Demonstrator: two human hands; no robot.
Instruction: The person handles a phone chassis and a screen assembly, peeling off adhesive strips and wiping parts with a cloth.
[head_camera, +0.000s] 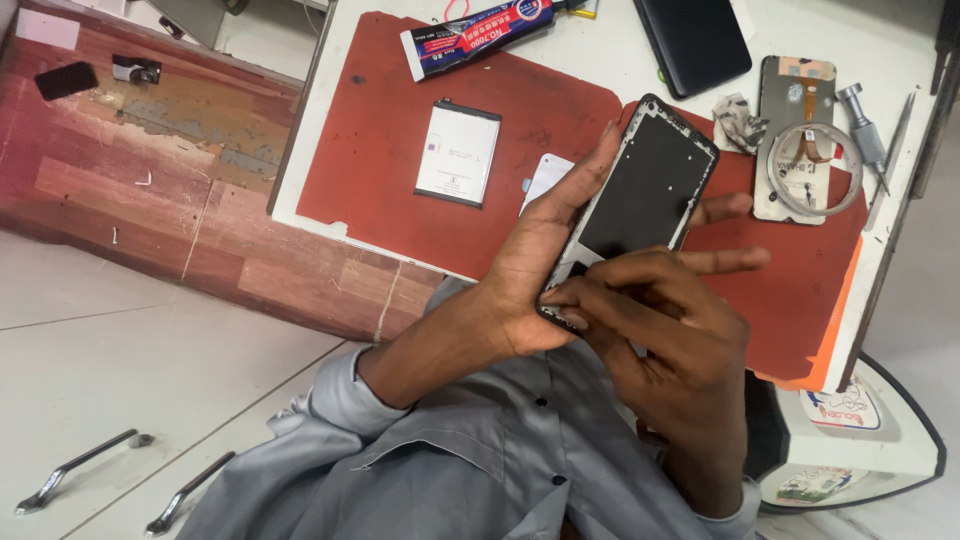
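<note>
The fingers (575, 300) of the right hand (670, 330) are curled close together, their tips pressing on the lower end of a black phone frame (645, 190); whether they pinch a small part there is too small to tell. The left hand (535, 265) cradles that same lower end from beneath and from the side, thumb stretched up along the frame's left edge, fingers wrapped behind it with two tips showing past its right side. The frame is held above the tabletop (870, 40), its long axis slanting up and to the right, away from the person's body. Below it lies a red work mat (380, 150). On the mat, well to the left, rests a white battery (458, 153). To the right lie a phone back cover (800, 140) and a small screwdriver (862, 125). A glue tube (475, 35) lies near the mat's far edge.
</note>
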